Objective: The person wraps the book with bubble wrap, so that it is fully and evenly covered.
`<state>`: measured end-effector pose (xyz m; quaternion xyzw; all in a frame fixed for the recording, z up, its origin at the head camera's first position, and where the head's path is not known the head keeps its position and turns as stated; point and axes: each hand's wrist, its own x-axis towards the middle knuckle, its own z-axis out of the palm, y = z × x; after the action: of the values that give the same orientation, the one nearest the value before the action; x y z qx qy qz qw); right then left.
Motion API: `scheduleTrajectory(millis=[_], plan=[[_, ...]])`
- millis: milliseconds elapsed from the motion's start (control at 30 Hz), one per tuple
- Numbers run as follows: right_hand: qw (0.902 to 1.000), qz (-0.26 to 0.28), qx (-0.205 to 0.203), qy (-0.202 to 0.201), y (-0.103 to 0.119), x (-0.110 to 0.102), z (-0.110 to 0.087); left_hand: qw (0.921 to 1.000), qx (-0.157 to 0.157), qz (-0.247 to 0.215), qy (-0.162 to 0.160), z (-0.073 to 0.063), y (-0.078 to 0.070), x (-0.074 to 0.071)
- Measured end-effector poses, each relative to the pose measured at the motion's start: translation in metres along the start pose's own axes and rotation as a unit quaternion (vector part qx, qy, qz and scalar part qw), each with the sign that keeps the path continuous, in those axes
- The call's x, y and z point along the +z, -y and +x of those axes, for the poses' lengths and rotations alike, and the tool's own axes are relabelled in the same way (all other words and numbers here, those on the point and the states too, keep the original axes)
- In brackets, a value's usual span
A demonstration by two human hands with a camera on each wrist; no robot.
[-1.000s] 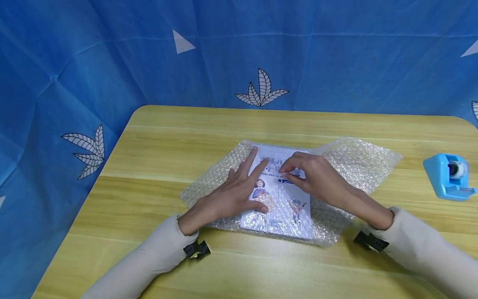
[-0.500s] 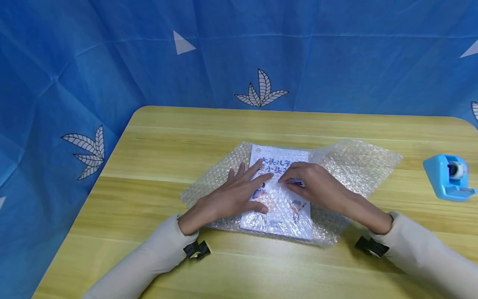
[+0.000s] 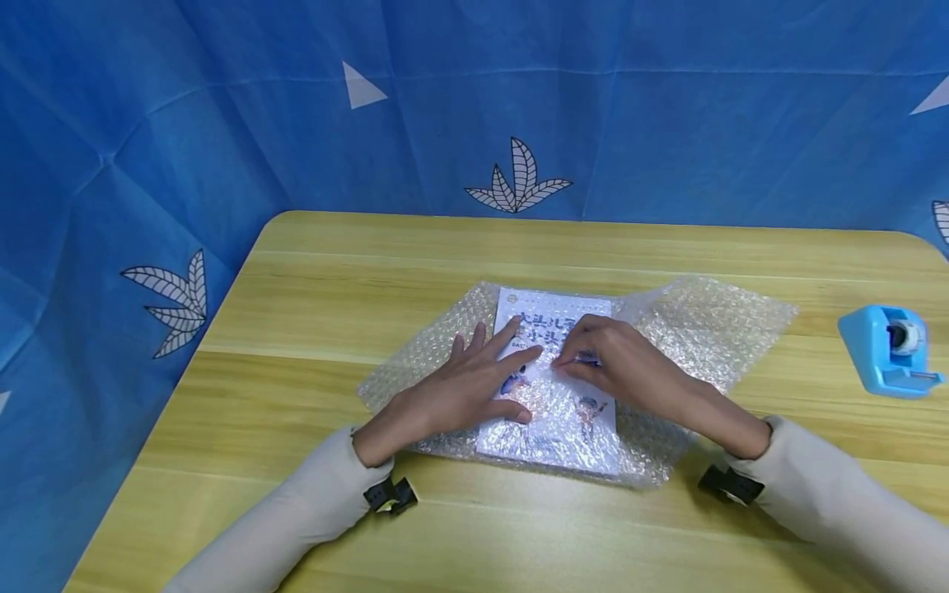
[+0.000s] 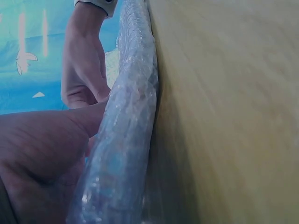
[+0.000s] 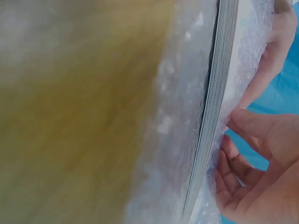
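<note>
A thin book (image 3: 544,436) with printed lettering and cartoon figures on its pale cover lies on the table, with clear bubble wrap (image 3: 704,321) under it and over its lower cover. My left hand (image 3: 452,391) rests on the wrapped book with its fingers spread. Close to those fingertips, my right hand (image 3: 630,358) pinches the wrap over the middle of the cover with thumb and fingers. In the right wrist view the page edges (image 5: 212,102) show beside the wrap. The left wrist view shows the wrapped near edge of the book (image 4: 126,121).
On the right of the wooden table (image 3: 311,296) stands a blue tape dispenser (image 3: 890,350) with a roll in it. Blue printed cloth (image 3: 415,123) hangs behind the table and on its left. Loose wrap extends past both sides of the book.
My left fingers have drawn back slightly toward me, and my right fingertips have come down a little on the cover. The title shows more clearly. Book and dispenser have stayed put.
</note>
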<state>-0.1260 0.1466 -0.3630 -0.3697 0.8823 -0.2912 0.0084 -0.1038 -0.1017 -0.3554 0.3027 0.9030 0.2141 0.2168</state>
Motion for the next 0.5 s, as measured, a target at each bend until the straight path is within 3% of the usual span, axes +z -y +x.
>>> scheduleTrajectory(millis=[500], plan=[[0.9991,-0.005,0.035,0.023,0.0018,0.0030,0.0035,0.9994,-0.008,0.034,0.002,0.0015,-0.0010,-0.0060]])
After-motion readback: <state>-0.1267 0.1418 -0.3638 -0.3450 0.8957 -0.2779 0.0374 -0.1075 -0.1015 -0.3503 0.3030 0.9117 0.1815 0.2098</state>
